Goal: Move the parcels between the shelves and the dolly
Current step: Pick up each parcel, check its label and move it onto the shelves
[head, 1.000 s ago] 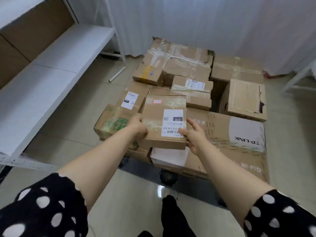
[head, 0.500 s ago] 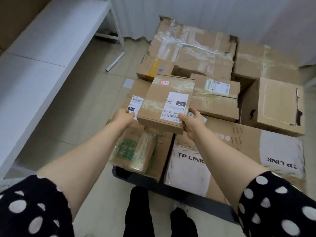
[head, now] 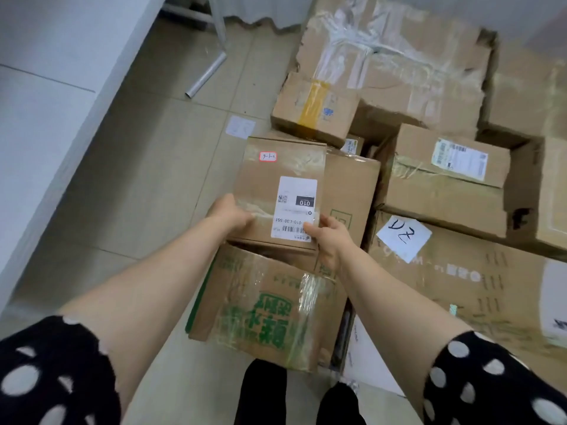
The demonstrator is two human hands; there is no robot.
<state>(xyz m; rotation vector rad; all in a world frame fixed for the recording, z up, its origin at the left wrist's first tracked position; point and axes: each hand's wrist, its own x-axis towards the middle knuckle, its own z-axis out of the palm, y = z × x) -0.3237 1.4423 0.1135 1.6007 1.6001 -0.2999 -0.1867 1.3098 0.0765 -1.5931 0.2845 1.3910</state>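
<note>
Parcel (head: 276,191), a small brown carton with its white shipping label face up, is held in both hands over the near-left part of the pile. Left hand (head: 230,213) is curled round the near-left corner. Right hand (head: 329,237) pinches the near-right corner with the thumb on the label edge and the other fingers tucked under, out of sight. Both grips are closed tight on the cardboard, probably at two near corners to keep it level and the label readable.

Directly below sit the green-printed box (head: 270,308) (near) and the plain box (head: 349,191) (just right). Cannot tell if the parcel's underside touches them or hangs just clear.

Further right lies the flat carton (head: 475,286) with a handwritten note (head: 403,237) on top. Beyond it is the labelled box (head: 448,176). The yellow-taped box (head: 316,108) sits far of the parcel, leaning on a big crumpled carton (head: 399,56). Boxes are packed edge to edge, likely to fit the dolly, which is hidden under them.

White shelf (head: 46,87) is on the left, well apart from the pile, with bare floor (head: 138,179) between. A tube (head: 205,75) and a paper slip (head: 241,127) lie on the tiles.

Judgement: the parcel is mid-transfer, and the direction is not readable from this view. If it goes to the shelf, it needs a leftward swing clear of the pile. The light box should handle easily, though its glossy tape could slip.
</note>
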